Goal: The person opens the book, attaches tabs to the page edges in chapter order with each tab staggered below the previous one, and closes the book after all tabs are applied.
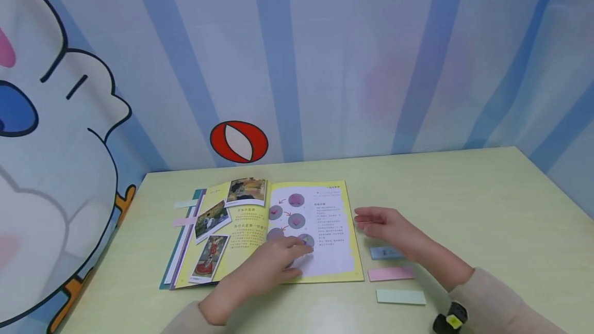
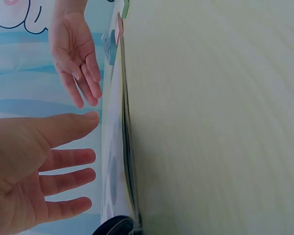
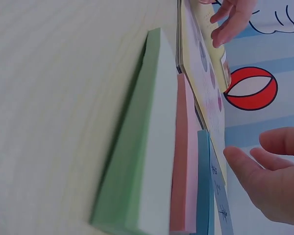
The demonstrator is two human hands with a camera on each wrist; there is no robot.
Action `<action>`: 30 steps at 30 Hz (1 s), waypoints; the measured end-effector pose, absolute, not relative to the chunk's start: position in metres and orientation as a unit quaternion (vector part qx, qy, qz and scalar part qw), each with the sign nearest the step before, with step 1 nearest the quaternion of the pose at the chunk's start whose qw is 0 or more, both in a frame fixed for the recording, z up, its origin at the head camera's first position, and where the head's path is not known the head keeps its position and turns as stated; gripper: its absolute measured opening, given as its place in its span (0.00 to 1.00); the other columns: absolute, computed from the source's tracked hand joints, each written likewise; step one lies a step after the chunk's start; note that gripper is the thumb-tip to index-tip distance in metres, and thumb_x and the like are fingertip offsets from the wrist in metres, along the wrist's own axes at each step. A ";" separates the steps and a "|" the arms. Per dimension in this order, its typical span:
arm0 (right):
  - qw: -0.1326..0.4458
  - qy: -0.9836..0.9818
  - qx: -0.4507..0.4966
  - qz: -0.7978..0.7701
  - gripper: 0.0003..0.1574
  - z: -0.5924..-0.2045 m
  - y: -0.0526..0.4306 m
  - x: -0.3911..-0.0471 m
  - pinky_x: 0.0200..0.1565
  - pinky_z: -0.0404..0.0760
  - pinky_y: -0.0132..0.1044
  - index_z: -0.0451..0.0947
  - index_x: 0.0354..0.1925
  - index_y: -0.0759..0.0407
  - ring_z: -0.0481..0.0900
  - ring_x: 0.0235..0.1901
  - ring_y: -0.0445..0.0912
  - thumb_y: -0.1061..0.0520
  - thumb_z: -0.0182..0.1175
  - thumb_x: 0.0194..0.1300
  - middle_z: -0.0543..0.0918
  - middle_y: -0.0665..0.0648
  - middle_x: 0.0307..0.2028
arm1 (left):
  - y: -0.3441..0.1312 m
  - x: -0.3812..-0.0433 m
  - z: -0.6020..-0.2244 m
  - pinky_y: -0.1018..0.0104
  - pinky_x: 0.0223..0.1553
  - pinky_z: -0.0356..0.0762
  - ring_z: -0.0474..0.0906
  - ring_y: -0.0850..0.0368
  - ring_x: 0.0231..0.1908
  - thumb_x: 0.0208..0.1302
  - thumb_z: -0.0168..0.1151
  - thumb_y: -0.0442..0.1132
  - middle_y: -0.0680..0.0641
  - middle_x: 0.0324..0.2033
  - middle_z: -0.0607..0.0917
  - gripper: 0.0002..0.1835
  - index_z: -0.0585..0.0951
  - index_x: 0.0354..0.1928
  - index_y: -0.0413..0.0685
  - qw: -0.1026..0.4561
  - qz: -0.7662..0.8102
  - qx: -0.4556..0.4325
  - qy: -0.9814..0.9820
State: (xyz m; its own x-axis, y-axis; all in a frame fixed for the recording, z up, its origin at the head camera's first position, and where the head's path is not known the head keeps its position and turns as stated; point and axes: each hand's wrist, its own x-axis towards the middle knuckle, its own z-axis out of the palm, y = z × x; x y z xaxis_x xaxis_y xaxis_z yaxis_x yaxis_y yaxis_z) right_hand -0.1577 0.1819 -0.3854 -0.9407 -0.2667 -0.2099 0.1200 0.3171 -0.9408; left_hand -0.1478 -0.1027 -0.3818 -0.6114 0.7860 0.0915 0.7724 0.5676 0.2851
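Observation:
An open book (image 1: 331, 264) lies on the table, its left page carrying photos and its right page round pictures. My left hand (image 1: 274, 259) hovers low over the right page, fingers loosely spread and holding nothing; the left wrist view shows them apart from the paper. Beyond the book's right edge is my right hand (image 1: 387, 224), its fingers relaxed around nothing. Below it sits a blue sticky-note pad (image 1: 382, 253) with handwriting on top, partly hidden by the right arm. Nearer the front are a pink sticky-note pad (image 1: 391, 274) and a light green one (image 3: 159, 147).
Two sticky tabs, a pale green one (image 1: 185, 203) and a pink one (image 1: 184, 222), stick out from the book's left side. A striped curtain (image 1: 325, 66) with cartoon figures stands behind the table (image 1: 487, 195). A black wrist strap (image 1: 449, 318) shows at the right sleeve.

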 end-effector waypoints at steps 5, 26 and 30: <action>0.179 0.763 -0.023 -0.620 0.30 -0.386 0.181 -0.159 0.56 0.72 0.43 0.57 0.65 0.73 0.68 0.60 0.58 0.65 0.50 0.68 0.68 0.70 0.60 | -0.096 -0.148 -0.388 0.65 0.50 0.72 0.75 0.57 0.45 0.57 0.67 0.43 0.50 0.47 0.80 0.21 0.79 0.53 0.48 0.013 0.146 0.464 0.874; 0.201 0.710 0.019 -0.675 0.30 -0.387 0.179 -0.164 0.55 0.72 0.40 0.57 0.64 0.76 0.73 0.56 0.53 0.65 0.50 0.68 0.68 0.71 0.59 | -0.088 -0.145 -0.392 0.64 0.57 0.68 0.72 0.52 0.55 0.60 0.63 0.46 0.45 0.54 0.76 0.20 0.79 0.53 0.48 0.043 0.102 0.476 0.872; 0.204 0.704 0.023 -0.680 0.30 -0.388 0.180 -0.164 0.54 0.73 0.39 0.57 0.64 0.76 0.74 0.55 0.51 0.65 0.49 0.68 0.69 0.71 0.59 | -0.089 -0.145 -0.391 0.65 0.58 0.67 0.72 0.52 0.56 0.62 0.62 0.45 0.45 0.55 0.76 0.19 0.79 0.53 0.47 0.055 0.111 0.481 0.868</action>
